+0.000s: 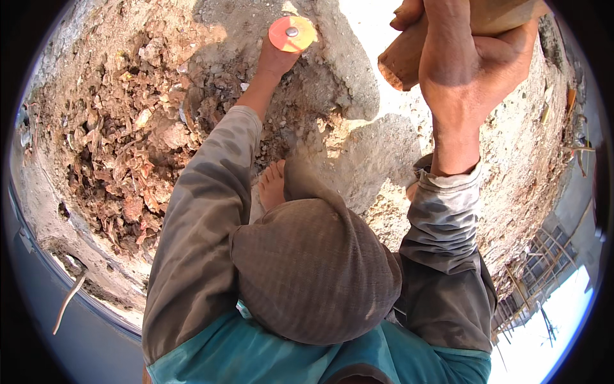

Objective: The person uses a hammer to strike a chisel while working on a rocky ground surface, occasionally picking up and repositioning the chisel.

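Note:
My left hand (276, 59) is closed round a tool at the upper middle, most likely a chisel. Its round orange guard (300, 42) faces up with a metal end at the centre; the shaft and tip are hidden beneath it. My right hand (464, 70), raised at the upper right, grips a thick brown wooden club (400, 59). One blunt, worn end of the club sticks out on the left of the hand, and the other side runs off the upper edge. The two hands are well apart.
A heap of broken brown chips and flakes (134, 153) covers the ground on the left. Pale, rough rock (348, 70) lies under the hands. My bare foot (273, 185) rests below the left wrist, near a bent, brown-clothed knee (313, 269). Thin poles (543, 256) stand at lower right.

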The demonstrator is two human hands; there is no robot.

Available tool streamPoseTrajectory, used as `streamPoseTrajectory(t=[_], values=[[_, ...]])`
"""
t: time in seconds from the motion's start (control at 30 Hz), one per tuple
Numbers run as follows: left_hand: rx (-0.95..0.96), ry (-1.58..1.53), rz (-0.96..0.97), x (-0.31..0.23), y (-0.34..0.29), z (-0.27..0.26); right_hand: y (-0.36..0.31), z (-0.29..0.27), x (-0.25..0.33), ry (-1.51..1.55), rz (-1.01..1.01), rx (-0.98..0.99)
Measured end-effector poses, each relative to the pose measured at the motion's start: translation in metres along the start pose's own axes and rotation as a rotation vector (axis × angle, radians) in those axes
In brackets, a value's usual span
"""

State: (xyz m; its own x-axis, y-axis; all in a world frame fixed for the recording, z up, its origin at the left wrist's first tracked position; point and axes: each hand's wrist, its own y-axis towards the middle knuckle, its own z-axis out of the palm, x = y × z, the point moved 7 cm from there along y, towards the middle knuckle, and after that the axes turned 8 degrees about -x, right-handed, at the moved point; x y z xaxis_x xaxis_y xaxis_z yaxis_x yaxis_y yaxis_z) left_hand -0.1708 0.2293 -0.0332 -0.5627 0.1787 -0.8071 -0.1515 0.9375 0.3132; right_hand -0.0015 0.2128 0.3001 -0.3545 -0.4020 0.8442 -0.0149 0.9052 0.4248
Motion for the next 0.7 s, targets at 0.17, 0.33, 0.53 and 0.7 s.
streamPoseTrajectory(t=[0.17, 0.33, 0.53, 0.7], values=[[-0.015, -0.076, -0.147, 0.008, -0.005, 0.001, -0.083, 0.072, -0.102, -0.713, 0.346, 0.899], [-0.047, 0.33, -0.119, -0.013, -0.011, -0.016, -0.062, 0.054, -0.074, -0.212, 0.438, 0.718], [-0.231, 0.295, -0.138, -0.015, -0.05, -0.086, 0.003, 0.044, 0.002, 0.107, 0.05, 0.1], [-0.292, -0.148, -0.458, 0.006, -0.057, -0.115, -0.081, 0.083, -0.098, -0.635, 0.245, 0.669]])
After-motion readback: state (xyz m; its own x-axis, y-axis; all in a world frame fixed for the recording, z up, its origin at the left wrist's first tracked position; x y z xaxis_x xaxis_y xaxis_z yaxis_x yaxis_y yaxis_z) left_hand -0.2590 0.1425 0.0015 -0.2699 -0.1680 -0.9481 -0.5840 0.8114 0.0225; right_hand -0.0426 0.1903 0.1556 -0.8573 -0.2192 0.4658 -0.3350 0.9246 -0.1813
